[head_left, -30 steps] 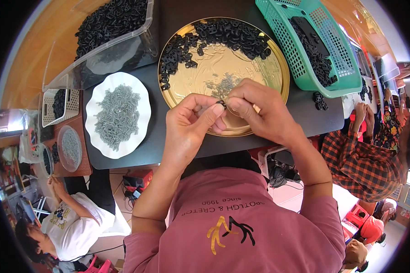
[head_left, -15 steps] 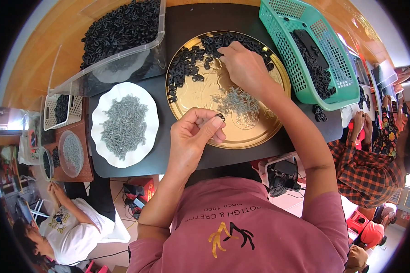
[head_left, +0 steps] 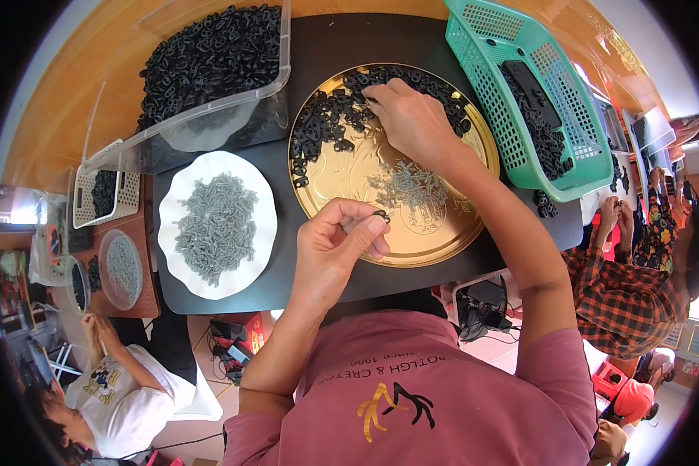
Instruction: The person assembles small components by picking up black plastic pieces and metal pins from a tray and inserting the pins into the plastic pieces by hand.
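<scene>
A person in a pink shirt [head_left: 435, 369], seen from above, works at a dark tabletop [head_left: 346, 33]. A round gold tray [head_left: 342, 190] sits around the middle, its near rim close to the tabletop's near edge.

The left hand [head_left: 328, 252] is over the tray's near left rim, thumb and forefinger pinched together on a small black piece [head_left: 381, 216]. The right hand [head_left: 413, 120] reaches across the tray, fingers bent, fingertips at the loose black pieces [head_left: 318, 128] banked along the tray's far and left rim; whether they grip one, I cannot tell. Thin silvery pins [head_left: 410, 186] lie in a loose heap on the tray, below the right wrist.

At the tabletop's near left corner, a white scalloped plate [head_left: 266, 213] carries a large pile of similar pins. Beyond it, toward the far left corner, stands a clear plastic bin [head_left: 285, 54] full of black pieces. Along the right edge, a green perforated basket [head_left: 526, 172] contains black pieces and a flat black block [head_left: 531, 93]; a few loose pieces lie just beside its near end.
</scene>
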Demonstrator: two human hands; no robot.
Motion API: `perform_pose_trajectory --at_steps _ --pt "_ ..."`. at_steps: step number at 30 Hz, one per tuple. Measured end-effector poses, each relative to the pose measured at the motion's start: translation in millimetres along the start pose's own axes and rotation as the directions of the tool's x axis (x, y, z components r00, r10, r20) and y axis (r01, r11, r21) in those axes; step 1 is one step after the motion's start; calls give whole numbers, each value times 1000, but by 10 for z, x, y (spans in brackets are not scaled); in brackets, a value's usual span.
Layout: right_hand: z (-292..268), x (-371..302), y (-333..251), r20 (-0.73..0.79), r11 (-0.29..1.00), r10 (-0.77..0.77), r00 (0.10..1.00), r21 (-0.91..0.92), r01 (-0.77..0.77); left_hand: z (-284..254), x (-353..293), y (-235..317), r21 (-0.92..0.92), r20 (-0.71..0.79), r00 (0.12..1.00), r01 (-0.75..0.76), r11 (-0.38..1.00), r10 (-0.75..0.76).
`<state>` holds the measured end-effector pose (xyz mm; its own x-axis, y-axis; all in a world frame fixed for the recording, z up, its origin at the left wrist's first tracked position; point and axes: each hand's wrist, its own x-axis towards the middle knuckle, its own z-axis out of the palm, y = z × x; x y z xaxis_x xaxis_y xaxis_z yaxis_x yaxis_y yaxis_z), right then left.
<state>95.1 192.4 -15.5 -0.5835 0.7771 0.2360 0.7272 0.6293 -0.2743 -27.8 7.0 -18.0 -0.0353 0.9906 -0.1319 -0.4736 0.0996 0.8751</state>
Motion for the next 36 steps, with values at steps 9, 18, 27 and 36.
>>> perform_pose_trajectory --at_steps 9,18,27,36 --pt "41 138 20 -47 995 -81 996 -63 78 -5 -15 13 -23 17 1000 9 1000 -8" --pt "-84 73 15 3 998 -44 999 -52 45 -5 -16 22 -14 13 1000 17 1000 -17" --pt "-16 238 -82 94 992 -87 992 -87 96 18 -7 19 -11 -12 1000 23 1000 -23" --pt "-110 129 -9 85 941 -12 996 339 -18 8 -27 -11 -34 -36 998 -58 998 57"
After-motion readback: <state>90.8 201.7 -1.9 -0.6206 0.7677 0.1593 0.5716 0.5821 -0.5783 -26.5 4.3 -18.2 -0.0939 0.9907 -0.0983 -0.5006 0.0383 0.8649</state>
